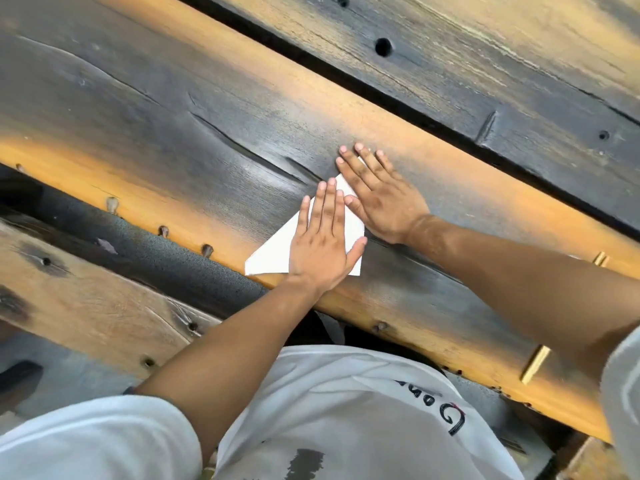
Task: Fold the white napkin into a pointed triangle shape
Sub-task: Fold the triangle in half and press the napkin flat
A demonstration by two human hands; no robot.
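The white napkin [273, 254] already tapers to a point. My left hand [322, 240] and right hand [377, 195] press it flat, fingers straight, grasping nothing. Only final creasing appears left.

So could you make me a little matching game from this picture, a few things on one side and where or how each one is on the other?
Things:
1. left hand
2. right hand
3. napkin
4. plank

States:
a. lies under the napkin
b. flat on the napkin's far, pointed end
c. white, folded, narrowing away from the person
d. flat on the napkin's middle

Pairs: 1-d, 2-b, 3-c, 4-a
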